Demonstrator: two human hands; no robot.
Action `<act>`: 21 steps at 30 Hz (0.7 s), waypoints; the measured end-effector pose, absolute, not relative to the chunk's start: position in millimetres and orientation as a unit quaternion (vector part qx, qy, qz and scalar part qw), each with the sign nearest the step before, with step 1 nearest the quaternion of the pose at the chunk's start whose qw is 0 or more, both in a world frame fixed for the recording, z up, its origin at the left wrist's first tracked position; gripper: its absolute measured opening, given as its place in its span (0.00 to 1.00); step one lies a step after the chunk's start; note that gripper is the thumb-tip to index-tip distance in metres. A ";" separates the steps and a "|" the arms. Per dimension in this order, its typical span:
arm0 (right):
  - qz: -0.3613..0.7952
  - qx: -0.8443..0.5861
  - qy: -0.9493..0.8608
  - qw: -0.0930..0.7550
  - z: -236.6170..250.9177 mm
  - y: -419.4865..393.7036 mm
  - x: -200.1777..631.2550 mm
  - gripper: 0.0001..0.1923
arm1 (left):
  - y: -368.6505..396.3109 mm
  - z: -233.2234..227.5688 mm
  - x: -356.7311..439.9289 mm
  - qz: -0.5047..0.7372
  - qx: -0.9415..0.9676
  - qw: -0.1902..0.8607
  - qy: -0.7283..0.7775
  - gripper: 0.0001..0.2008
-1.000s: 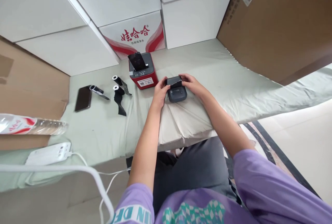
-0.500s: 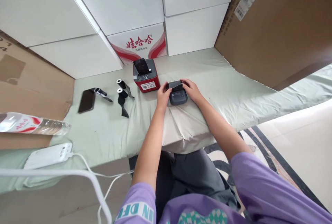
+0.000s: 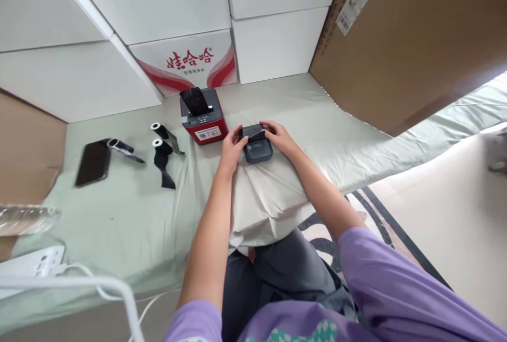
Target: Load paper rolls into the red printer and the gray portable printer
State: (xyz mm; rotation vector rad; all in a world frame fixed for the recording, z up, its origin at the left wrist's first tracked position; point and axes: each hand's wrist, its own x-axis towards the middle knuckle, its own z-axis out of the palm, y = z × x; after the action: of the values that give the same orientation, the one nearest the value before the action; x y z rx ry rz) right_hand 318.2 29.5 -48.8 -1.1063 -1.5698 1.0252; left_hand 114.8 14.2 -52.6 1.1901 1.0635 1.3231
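A small dark grey printer (image 3: 258,149) sits on a pale pillow (image 3: 269,194) in the middle of the bed. My left hand (image 3: 230,147) grips its left side and my right hand (image 3: 277,136) rests on its top right, fingers on the raised dark lid at its far edge. Just beyond, to the left, stands a red printer (image 3: 203,119) with a dark grey top and a black flap standing up.
Three black rolls (image 3: 162,144) and a dark phone (image 3: 93,162) lie on the green sheet (image 3: 130,210) to the left. A white power strip (image 3: 27,265) and a plastic bottle (image 3: 24,218) are at the far left. White boxes (image 3: 273,40) and a big brown carton (image 3: 415,40) stand behind.
The view has shifted, so everything sits a little further left. Both hands stay on the small grey printer with hardly any change.
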 end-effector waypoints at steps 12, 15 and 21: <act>0.374 -0.460 -0.648 0.478 -51.4 28.0 316.3 0.23 | -16.4 -43.2 133.8 0.548 0.537 0.228 0.599 0.16; 0.372 -0.466 -0.646 0.476 -50.8 28.0 316.6 0.22 | -19.6 -37.5 129.3 0.525 0.529 0.217 0.630 0.17; 0.379 -0.464 -0.644 0.475 -49.5 28.1 316.4 0.23 | -28.3 -35.5 128.1 0.486 0.541 0.187 0.661 0.17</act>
State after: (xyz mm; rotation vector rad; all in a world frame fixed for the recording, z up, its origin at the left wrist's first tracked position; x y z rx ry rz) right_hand 316.4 28.1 -49.5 -1.1352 -1.5750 0.9254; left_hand 128.1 -28.3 -35.5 1.5217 1.8606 1.3679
